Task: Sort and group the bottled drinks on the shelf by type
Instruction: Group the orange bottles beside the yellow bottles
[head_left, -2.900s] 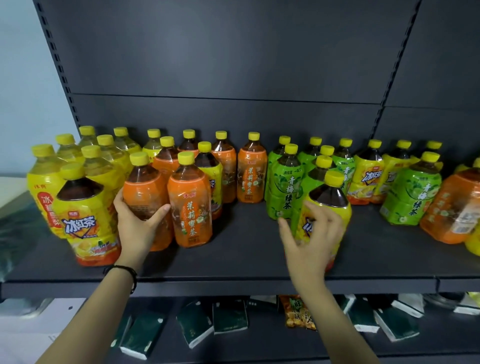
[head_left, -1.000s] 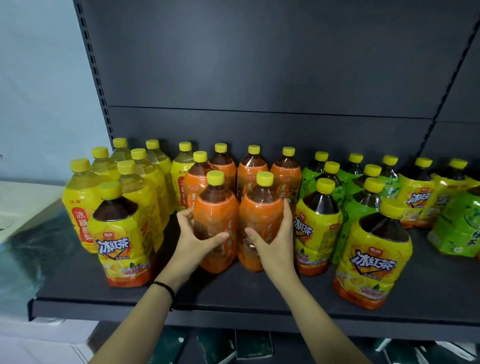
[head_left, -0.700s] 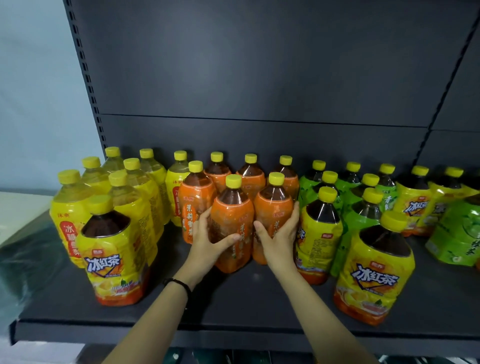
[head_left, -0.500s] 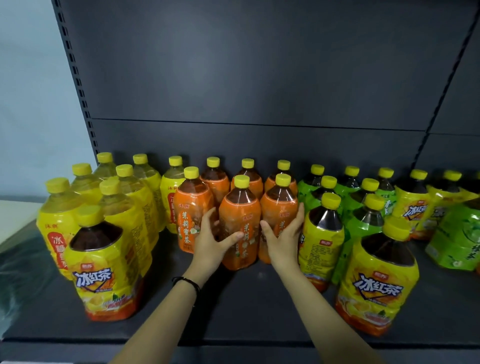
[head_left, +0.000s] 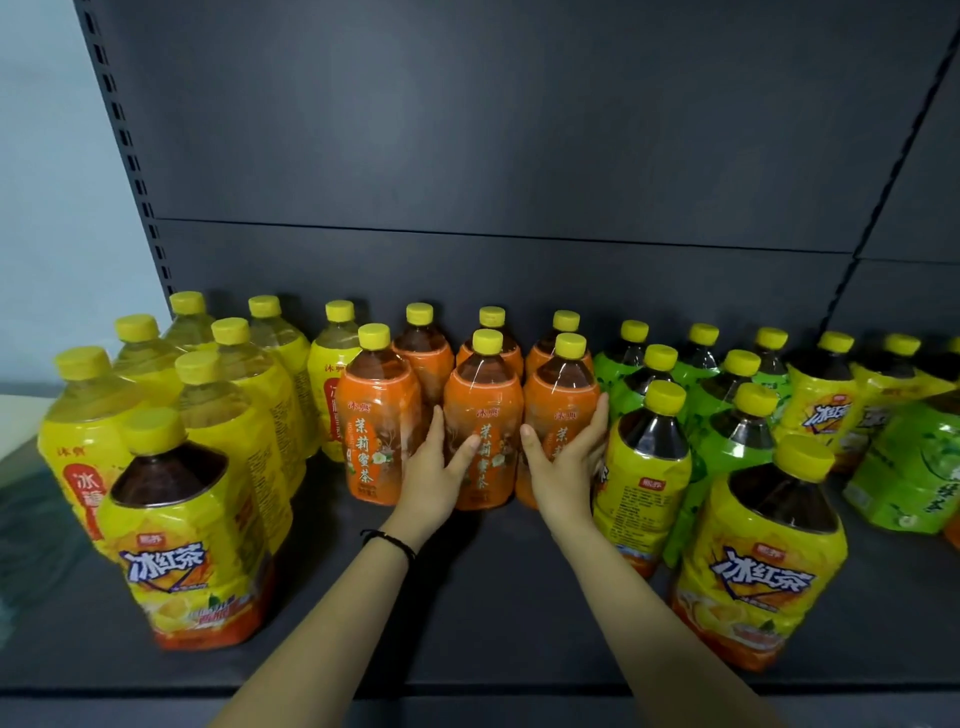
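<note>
Orange-labelled plastic bottles of brown tea (head_left: 488, 405): 6, in 2 rows of 3.
Yellow-labelled plastic bottles of pale yellow drink (head_left: 228, 415): 7.
Yellow-labelled plastic bottles of dark tea (head_left: 176, 545): 5 in clear view. A possible 6th cap sits at the right border and cannot be confirmed.
Green-labelled plastic bottles of dark tea (head_left: 727, 462): 7, of which 1 shows its body only.
Every visible cap is yellow.
Dark grey metal shelf (head_left: 493, 597): 1.

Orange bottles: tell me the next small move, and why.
Likely let go and take the yellow iced-tea bottle beside the right hand; it stands before green bottles. The middle orange bottle in the left hand and the right orange bottle already stand in line.
</note>
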